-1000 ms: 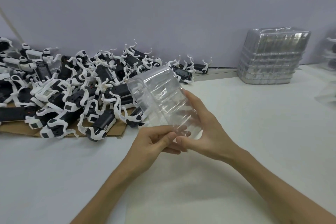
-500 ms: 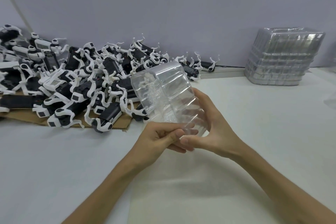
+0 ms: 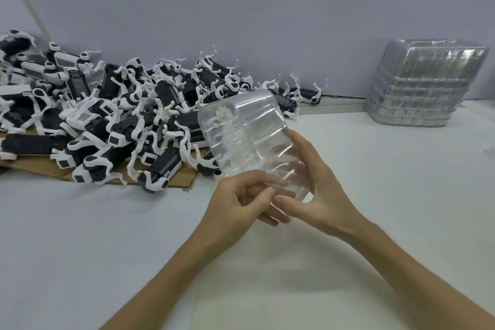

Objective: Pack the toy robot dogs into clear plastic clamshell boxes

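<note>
Gripping the clear clamshell box by its near end with left hand and right hand over the table's middle, we seem to be prying it open; next comes a toy robot dog from the far-left pile.

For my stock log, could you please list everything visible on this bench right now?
toy robot dogs: a large pile, too many to count, black and white, left, against the wall
cardboard sheet: one, brown, under the pile
clamshell box: one, clear, centre, held above the table
stack of clamshell boxes: one stack, clear, far right by the wall
table: one, white, across the foreground
wall: one, grey, behind
left hand: one, pinches the box's near edge
right hand: one, holds the box's right side
</note>
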Motion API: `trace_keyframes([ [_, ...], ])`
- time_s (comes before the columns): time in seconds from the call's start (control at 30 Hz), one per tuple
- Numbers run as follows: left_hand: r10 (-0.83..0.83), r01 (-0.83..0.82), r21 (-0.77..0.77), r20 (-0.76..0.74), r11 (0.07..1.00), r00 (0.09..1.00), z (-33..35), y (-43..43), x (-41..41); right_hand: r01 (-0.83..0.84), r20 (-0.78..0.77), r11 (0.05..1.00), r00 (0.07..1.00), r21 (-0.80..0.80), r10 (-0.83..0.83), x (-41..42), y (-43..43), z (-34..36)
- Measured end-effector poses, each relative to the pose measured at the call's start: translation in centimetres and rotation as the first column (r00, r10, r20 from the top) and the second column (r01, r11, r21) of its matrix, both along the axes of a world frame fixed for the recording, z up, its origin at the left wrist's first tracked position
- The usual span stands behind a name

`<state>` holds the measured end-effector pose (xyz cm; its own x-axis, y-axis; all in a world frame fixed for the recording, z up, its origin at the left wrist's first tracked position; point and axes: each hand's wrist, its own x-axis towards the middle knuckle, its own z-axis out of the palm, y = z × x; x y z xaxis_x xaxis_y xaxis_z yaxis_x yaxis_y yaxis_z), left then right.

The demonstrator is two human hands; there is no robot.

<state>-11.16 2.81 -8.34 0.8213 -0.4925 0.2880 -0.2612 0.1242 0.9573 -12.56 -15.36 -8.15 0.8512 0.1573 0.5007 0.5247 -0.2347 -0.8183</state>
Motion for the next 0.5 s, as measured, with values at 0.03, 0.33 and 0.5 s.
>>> trace_keyframes([
  [0.03,0.039,-0.038,-0.014,0.005,0.999,0.999,-0.1,-0.2,-0.2,0.023,0.039,0.999,0.999,-0.033,-0.021,-0.1,0.3,0.1],
  [0.33,0.151,-0.152,-0.024,-0.010,0.988,0.988,-0.2,-0.7,-0.4,0.123,0.241,0.978,0.967,-0.167,-0.080,0.4,0.3,0.2],
  [0.5,0.193,-0.193,0.007,0.016,0.981,0.981,-0.3,-1.2,0.1,0.323,0.371,0.919,0.901,-0.226,-0.225,0.8,-0.5,0.7],
])
